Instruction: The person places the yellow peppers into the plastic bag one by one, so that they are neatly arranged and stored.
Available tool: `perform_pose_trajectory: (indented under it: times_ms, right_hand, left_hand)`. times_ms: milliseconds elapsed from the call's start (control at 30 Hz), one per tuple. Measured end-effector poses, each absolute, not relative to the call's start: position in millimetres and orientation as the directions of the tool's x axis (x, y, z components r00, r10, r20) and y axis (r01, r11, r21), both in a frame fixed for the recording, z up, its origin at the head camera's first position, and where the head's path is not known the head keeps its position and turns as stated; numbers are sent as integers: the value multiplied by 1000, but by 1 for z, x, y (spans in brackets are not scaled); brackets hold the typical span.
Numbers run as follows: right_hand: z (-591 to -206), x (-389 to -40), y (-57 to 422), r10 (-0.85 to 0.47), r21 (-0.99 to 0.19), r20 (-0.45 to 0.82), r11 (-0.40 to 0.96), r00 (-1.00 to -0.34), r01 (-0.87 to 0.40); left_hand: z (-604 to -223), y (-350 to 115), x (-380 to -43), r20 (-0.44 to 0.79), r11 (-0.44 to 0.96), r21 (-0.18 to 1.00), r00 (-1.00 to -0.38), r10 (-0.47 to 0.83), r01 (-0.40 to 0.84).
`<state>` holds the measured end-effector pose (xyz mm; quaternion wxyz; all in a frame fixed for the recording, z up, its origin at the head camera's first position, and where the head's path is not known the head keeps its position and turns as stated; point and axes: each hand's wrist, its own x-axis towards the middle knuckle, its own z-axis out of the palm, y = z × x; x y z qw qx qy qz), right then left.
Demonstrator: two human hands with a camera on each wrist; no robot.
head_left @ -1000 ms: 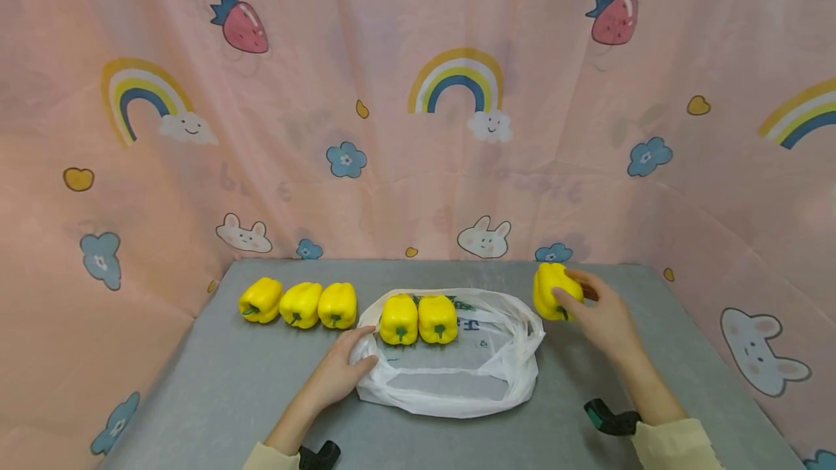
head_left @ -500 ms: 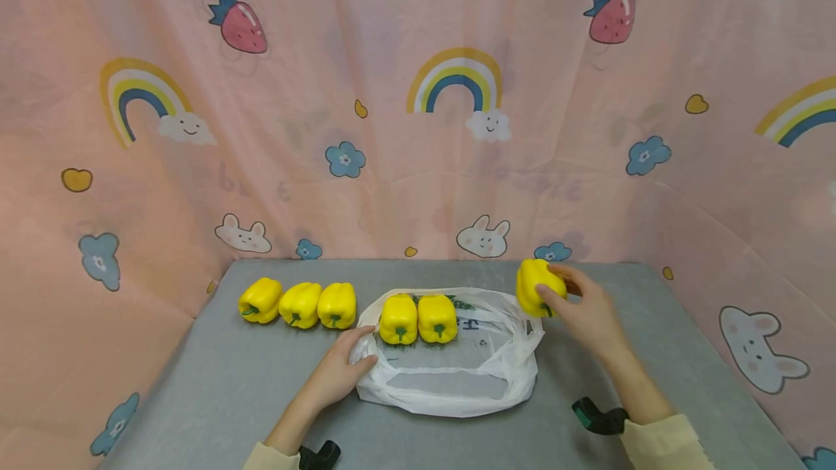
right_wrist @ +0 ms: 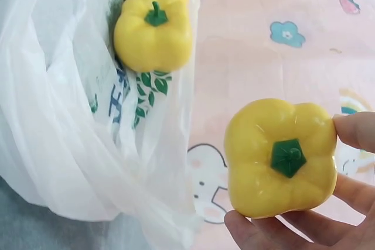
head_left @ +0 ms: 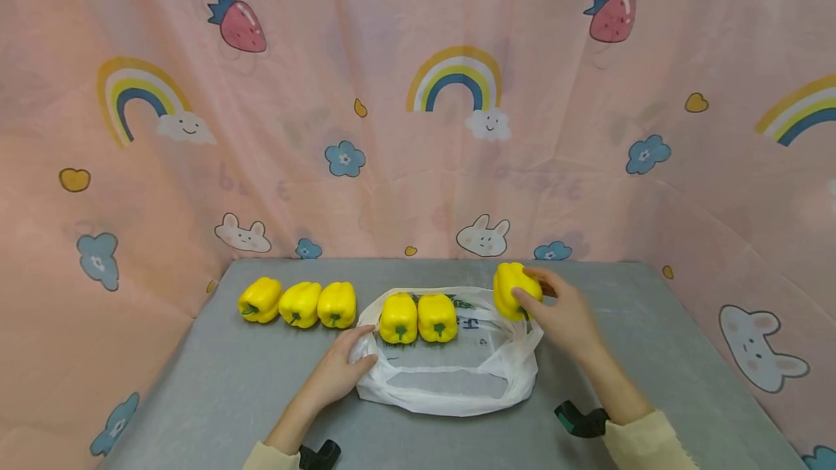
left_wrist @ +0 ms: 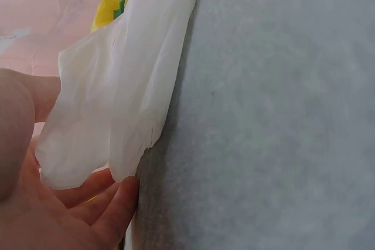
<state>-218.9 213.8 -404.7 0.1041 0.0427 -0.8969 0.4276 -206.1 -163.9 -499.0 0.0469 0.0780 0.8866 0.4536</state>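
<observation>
My right hand holds a yellow bell pepper by its side, between thumb and fingers, over the right rim of a white plastic bag. In the right wrist view the green stem of that pepper faces the camera. The bag lies with its mouth spread wide, and two yellow peppers sit side by side within it. At the bag's left edge my left hand touches the plastic, thumb and fingers apart. The left wrist view has bag film hanging between that thumb and the extended fingers.
Three more yellow peppers stand in a row left of the bag on the grey table. A pink patterned curtain hangs behind and along both sides. Black devices are worn on both wrists.
My right hand has carried the pepper leftward, from beside the bag to over its right rim. The left hand and the other peppers stay where they were.
</observation>
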Motion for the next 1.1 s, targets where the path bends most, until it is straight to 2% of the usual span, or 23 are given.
perform_pose_trajectory:
  times_ms: [367, 1100]
  right_hand:
    - [-420, -220, 193, -23, -768, 224, 611, -974, -191]
    - [-440, -227, 170, -58, -761, 129, 634, -990, -136]
  left_hand:
    - [-498, -164, -205, -21, 571, 816, -982, 186, 91]
    - [-498, -164, -206, -2, 575, 811, -982, 188, 109]
